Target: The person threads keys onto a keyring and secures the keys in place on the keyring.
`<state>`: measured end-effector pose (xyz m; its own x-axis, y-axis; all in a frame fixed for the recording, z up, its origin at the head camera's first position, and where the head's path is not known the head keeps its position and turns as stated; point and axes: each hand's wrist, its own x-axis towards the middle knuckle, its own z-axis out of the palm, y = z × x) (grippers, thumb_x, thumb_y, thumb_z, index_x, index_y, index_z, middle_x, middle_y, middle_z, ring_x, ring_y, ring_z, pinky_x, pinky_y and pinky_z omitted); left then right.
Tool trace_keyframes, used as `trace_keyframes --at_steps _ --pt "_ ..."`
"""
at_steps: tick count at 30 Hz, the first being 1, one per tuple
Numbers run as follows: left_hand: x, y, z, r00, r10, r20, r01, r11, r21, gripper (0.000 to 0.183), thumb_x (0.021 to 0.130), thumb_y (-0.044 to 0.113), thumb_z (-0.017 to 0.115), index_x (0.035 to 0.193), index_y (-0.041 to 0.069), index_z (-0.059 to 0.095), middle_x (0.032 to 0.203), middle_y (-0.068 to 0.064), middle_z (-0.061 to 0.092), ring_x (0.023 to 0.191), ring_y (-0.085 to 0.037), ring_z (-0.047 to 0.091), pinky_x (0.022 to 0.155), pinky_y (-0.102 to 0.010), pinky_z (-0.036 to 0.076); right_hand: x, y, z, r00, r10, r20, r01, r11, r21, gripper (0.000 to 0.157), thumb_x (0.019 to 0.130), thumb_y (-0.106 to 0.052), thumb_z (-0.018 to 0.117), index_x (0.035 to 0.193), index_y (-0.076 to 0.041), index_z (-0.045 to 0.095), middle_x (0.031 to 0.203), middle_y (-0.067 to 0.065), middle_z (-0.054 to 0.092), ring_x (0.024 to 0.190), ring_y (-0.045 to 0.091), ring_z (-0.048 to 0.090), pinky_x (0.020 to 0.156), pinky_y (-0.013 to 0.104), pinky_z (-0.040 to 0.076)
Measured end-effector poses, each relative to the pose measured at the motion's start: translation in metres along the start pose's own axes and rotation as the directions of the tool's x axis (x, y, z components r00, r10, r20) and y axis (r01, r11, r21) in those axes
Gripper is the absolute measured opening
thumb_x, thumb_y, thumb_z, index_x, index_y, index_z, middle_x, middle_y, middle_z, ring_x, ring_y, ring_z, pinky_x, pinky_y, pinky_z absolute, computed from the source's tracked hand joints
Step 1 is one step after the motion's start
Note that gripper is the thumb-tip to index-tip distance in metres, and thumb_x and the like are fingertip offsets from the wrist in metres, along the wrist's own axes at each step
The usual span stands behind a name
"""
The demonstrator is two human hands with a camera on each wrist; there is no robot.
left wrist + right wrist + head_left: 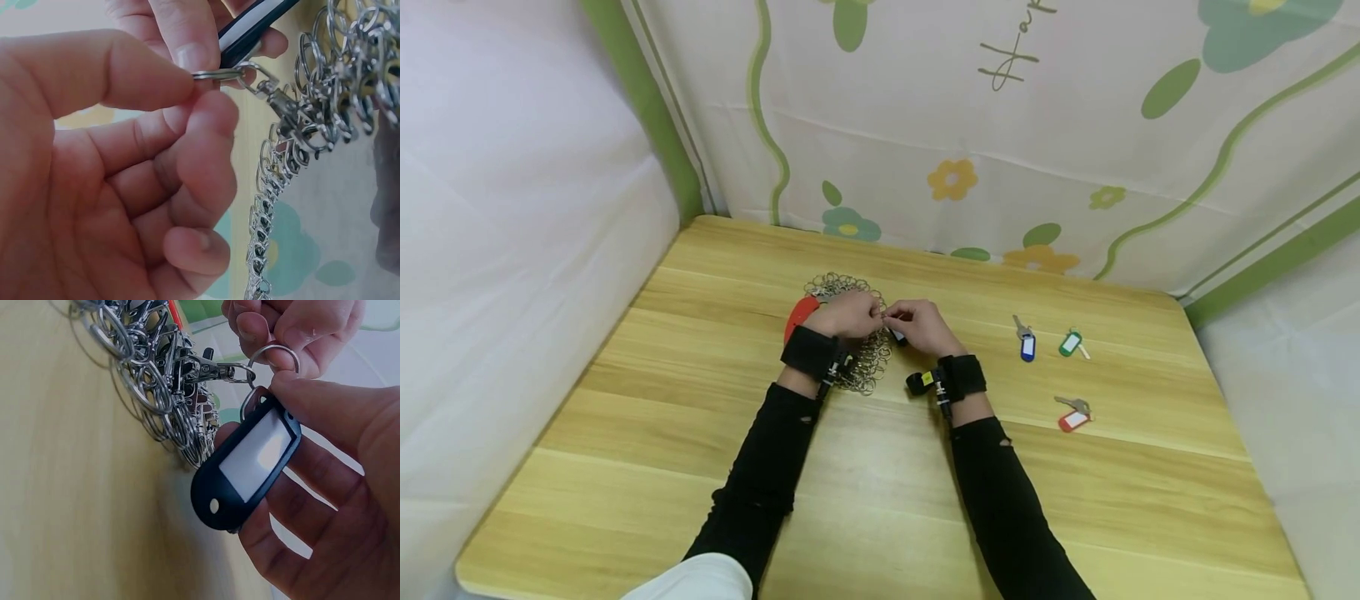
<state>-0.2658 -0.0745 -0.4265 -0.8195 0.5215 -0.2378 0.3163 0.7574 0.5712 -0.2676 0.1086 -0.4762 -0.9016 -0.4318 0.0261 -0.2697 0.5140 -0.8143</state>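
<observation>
My left hand (852,314) pinches a metal split ring (219,74) between thumb and forefinger. With its thumb and fingers my right hand (927,327) grips a black key tag (250,465) with a white label, close to that ring. The ring is hooked through the loop of a silver swivel clasp (215,370), which hangs off a mass of linked metal rings (867,367). In the head view this mass lies under and around my left hand. A red curved piece (801,315) shows beside the left wrist, partly hidden by it.
To the right lie a key with a blue tag (1027,347), a green tag (1071,343) with a small pale piece, and a key with a red tag (1074,420). The wooden table (647,375) is enclosed by a printed curtain (880,133) behind and pale cloth at the sides.
</observation>
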Motion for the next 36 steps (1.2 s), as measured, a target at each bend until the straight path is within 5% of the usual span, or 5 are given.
trace_keyframes --at_steps 14,20,27,36 --pt "0.000 0.001 0.003 1.000 -0.006 -0.007 0.006 0.999 -0.031 0.037 0.097 0.022 0.049 0.062 0.013 0.043 0.054 0.002 0.034 0.045 -0.013 0.031 0.055 -0.029 0.034 -0.003 -0.001 -0.002 1.000 0.014 0.008 -0.014 1.000 -0.001 0.014 0.095 -0.017 0.059 0.099 -0.016 0.072 0.099 -0.001 0.065 0.091 0.013 0.059 0.076 0.031 0.049" --pt "0.003 0.000 0.007 0.998 -0.016 -0.055 0.015 1.000 -0.022 0.032 0.091 0.015 0.051 0.062 0.013 0.039 0.052 0.003 0.028 0.043 -0.012 0.024 0.052 -0.028 0.029 -0.006 -0.007 -0.004 0.999 0.033 0.026 -0.033 0.999 0.008 0.021 0.098 -0.024 0.053 0.101 -0.015 0.071 0.097 0.000 0.065 0.072 0.018 0.052 0.063 0.030 0.041" --pt "0.006 0.003 0.011 0.996 -0.034 -0.086 0.040 0.997 0.061 0.044 0.095 0.025 0.053 0.055 0.014 0.039 0.050 0.004 0.025 0.041 -0.011 0.022 0.051 -0.027 0.030 -0.007 -0.009 -0.001 0.998 0.055 0.026 -0.056 0.998 0.039 0.016 0.097 -0.017 0.055 0.100 -0.012 0.070 0.092 0.003 0.065 0.059 0.019 0.053 0.055 0.031 0.043" --pt "0.005 0.007 0.007 0.994 -0.021 -0.108 0.031 0.996 0.089 0.037 0.095 0.018 0.051 0.060 0.013 0.041 0.050 0.003 0.027 0.042 -0.012 0.024 0.053 -0.028 0.029 -0.005 -0.013 -0.002 0.999 0.047 -0.012 -0.047 0.999 0.004 0.010 0.095 -0.016 0.058 0.096 -0.013 0.068 0.089 0.003 0.066 0.068 0.019 0.058 0.061 0.032 0.046"
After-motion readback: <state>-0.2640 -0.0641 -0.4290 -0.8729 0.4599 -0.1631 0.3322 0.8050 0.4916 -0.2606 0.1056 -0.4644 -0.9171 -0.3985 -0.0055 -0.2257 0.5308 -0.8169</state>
